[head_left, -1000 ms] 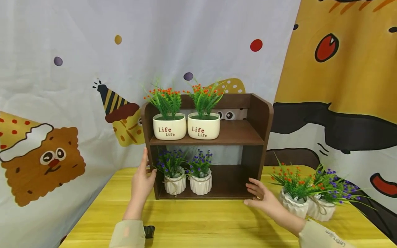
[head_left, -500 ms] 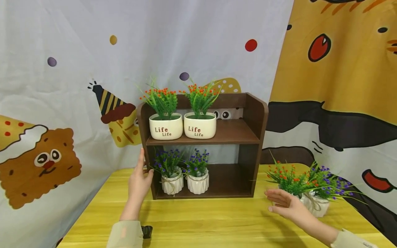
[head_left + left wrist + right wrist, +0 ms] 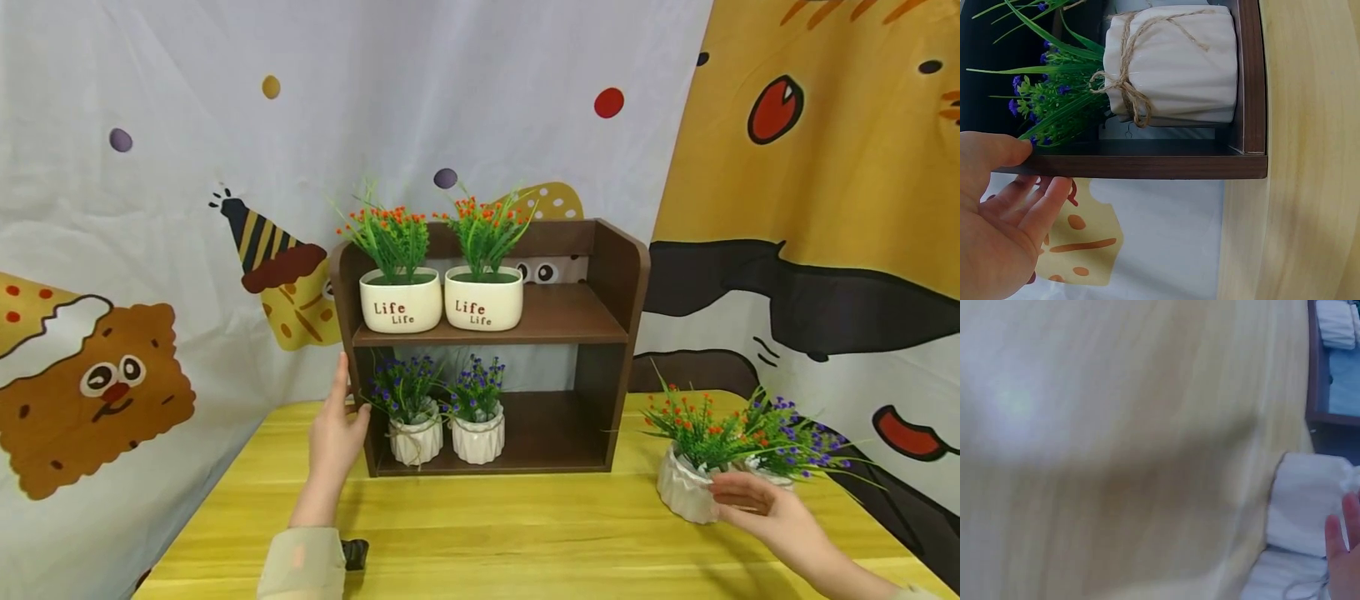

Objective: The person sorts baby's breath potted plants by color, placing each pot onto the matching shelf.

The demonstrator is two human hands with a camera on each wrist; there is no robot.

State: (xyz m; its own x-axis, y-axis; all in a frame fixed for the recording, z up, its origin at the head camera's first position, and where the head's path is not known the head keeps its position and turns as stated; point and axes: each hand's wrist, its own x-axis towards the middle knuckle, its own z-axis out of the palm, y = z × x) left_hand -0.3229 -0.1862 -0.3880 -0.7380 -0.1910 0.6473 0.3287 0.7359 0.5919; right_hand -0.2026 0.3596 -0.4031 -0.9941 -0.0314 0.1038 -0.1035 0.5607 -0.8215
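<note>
A dark brown two-tier shelf (image 3: 491, 337) stands on the table. My left hand (image 3: 335, 442) is at its left side panel, thumb on the inner side and fingers on the outer side; the left wrist view shows the panel (image 3: 1147, 166) between them. My right hand (image 3: 776, 508), fingers parted from the thumb, is in front of two white fluted pots to the right of the shelf. Nearest is the orange-flowered pot (image 3: 684, 487); a purple-flowered plant (image 3: 795, 437) stands behind, its pot partly hidden by my hand. Whether the fingertips touch a pot I cannot tell.
Two cream oval "Life" pots, left (image 3: 401, 302) and right (image 3: 483, 300), sit on the upper tier. Below them stand two white fluted pots (image 3: 478, 433) with purple flowers. A small black object (image 3: 355, 554) lies by my left sleeve. A printed cloth (image 3: 525, 100) hangs behind.
My right hand has left the shelf's lower right corner and moved right to the two pots on the table. My left hand has stayed at the left panel.
</note>
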